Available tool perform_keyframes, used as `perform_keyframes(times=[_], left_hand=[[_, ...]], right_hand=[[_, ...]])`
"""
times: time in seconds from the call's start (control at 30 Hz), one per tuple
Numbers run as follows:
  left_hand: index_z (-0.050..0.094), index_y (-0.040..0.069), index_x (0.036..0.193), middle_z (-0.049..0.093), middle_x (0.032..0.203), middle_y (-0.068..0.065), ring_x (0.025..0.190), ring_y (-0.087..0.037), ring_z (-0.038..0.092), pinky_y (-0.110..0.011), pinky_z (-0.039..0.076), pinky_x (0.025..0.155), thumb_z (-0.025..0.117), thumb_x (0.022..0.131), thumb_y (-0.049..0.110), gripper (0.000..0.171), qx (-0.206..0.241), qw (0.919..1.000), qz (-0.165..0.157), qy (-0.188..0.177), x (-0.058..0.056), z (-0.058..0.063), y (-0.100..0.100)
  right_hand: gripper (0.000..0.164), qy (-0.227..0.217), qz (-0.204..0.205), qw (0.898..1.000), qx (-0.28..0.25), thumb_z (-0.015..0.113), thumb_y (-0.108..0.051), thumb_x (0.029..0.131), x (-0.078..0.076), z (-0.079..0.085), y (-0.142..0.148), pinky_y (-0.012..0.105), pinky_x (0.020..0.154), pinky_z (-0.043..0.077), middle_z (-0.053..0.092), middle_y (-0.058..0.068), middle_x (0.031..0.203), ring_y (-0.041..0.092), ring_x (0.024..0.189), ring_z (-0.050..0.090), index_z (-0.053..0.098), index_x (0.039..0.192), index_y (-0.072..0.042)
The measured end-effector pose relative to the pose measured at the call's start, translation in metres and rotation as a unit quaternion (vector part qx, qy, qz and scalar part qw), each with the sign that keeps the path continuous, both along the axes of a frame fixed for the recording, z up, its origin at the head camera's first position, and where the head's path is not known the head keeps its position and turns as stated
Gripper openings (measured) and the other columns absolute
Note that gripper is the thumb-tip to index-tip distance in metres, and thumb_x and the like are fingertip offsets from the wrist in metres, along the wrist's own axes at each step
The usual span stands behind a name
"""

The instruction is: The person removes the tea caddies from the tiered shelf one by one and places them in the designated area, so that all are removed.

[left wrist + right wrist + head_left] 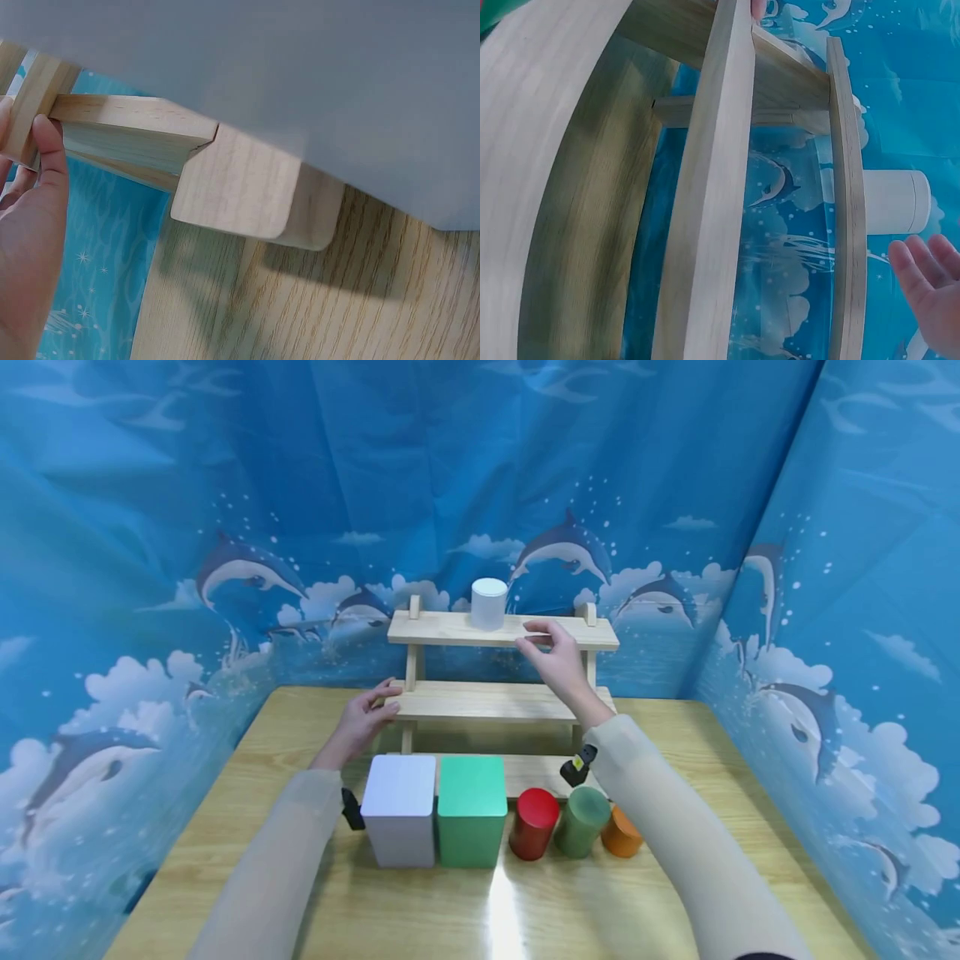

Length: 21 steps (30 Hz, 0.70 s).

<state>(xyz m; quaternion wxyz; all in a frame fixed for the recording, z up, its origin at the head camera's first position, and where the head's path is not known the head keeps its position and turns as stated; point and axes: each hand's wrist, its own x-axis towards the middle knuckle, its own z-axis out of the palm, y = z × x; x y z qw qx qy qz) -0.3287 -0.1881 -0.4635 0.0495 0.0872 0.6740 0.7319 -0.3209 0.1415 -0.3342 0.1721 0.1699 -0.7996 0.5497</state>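
Observation:
A three-step wooden shelf stand (480,702) stands on the table. At its left end, my left hand (362,720) holds the middle step, thumb in front, as the left wrist view also shows the hand (30,232) at the plank's end. A white cylinder (488,604) stands upright on the top step. To the right of it, my right hand (558,664) hovers by the top step's front edge, holding nothing. In the right wrist view, its extended fingers (907,270) are near the white cylinder (892,202), apart from it.
Along the stand's front are a white box (400,814), a green box (472,814), a red cylinder (535,825), a green cylinder (582,823) and an orange cylinder (622,833). Blue dolphin-print curtains (420,468) enclose the wooden table (405,910) at the back and sides.

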Motion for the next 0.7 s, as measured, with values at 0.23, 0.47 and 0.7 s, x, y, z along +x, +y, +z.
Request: perform_keyframes(times=[0.23, 0.47, 0.7], left_hand=[[0.046, -0.005, 0.131, 0.016, 0.154, -0.001, 0.131, -0.028, 0.033, -0.018, 0.049, 0.076, 0.059, 0.092, 0.014, 0.046, -0.002, 1.0000, 0.001, 0.002, 0.002, 0.003, 0.000], [0.049, -0.001, 0.129, 0.019, 0.153, 0.000, 0.132, -0.026, 0.032, -0.020, 0.049, 0.078, 0.062, 0.090, 0.020, 0.046, -0.017, 0.9998, 0.007, 0.001, 0.002, 0.004, -0.001], [0.051, 0.000, 0.128, 0.020, 0.153, 0.001, 0.134, -0.023, 0.029, -0.021, 0.049, 0.081, 0.063, 0.089, 0.022, 0.045, -0.023, 0.9997, 0.005, 0.004, 0.001, 0.001, -0.001]], right_hand=[[0.033, -0.025, -0.019, 0.999, -0.036, 0.063, -0.020, 0.090, -0.011, 0.009, -0.013, 0.036, 0.087, 0.048, 0.055, 0.010, 0.121, 0.022, 0.108, 0.055, 0.056, 0.118, -0.005], [0.037, -0.037, -0.030, 0.998, -0.032, 0.063, -0.021, 0.090, -0.028, 0.015, -0.022, 0.034, 0.088, 0.048, 0.053, 0.012, 0.124, 0.022, 0.110, 0.053, 0.054, 0.122, -0.006], [0.045, -0.050, -0.048, 0.997, -0.016, 0.064, -0.023, 0.089, -0.043, 0.020, -0.031, 0.037, 0.093, 0.044, 0.049, 0.014, 0.131, 0.026, 0.117, 0.048, 0.051, 0.128, -0.005]])
